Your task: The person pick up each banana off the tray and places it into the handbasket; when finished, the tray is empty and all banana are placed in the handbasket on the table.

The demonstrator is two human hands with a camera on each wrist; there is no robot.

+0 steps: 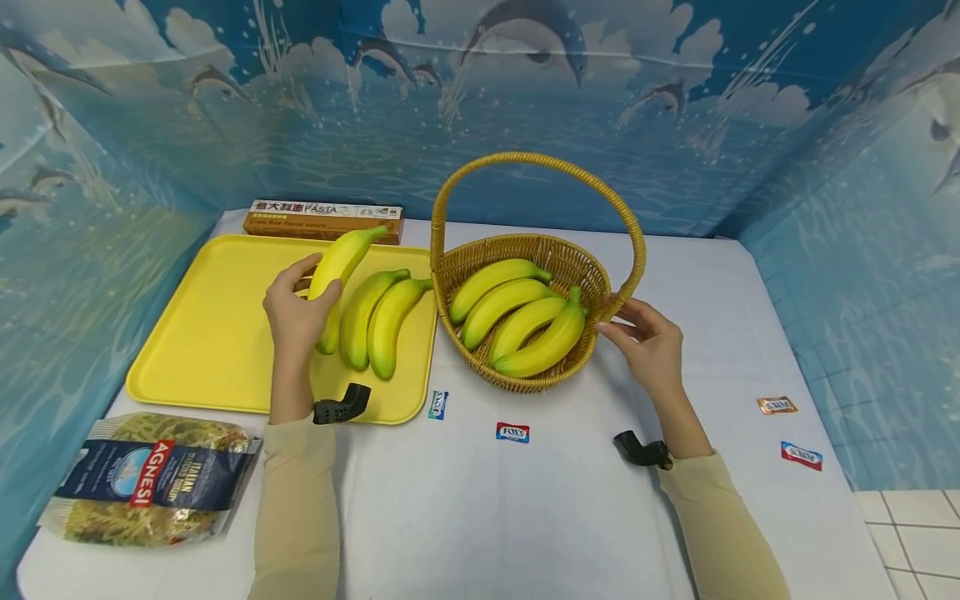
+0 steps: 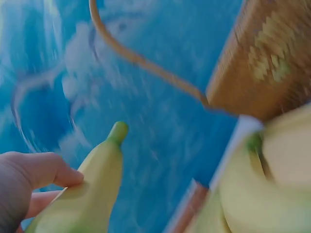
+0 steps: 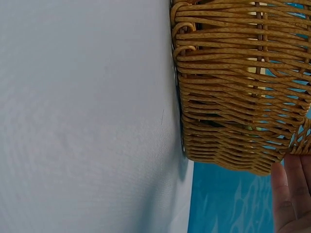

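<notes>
My left hand (image 1: 315, 280) grips a yellow banana (image 1: 342, 265) and holds it tilted above the yellow tray (image 1: 213, 333). In the left wrist view my thumb (image 2: 36, 172) presses on that banana (image 2: 90, 194). Two more bananas (image 1: 375, 318) lie side by side on the tray just right of the hand. A wicker basket (image 1: 465, 271) with a tall handle (image 1: 540, 162) holds several bananas (image 1: 517, 321). My right hand (image 1: 619, 320) touches the basket's right side by the handle's base. Its straight fingers (image 3: 291, 194) lie against the woven wall (image 3: 233, 97).
A pasta box (image 1: 322, 219) lies behind the tray and a bag of Agnesi pasta (image 1: 150, 479) at the front left. Small wrapped candies (image 1: 512, 432) lie scattered on the white table (image 1: 525, 517), some at the right (image 1: 776, 405). Blue dolphin-print walls enclose three sides.
</notes>
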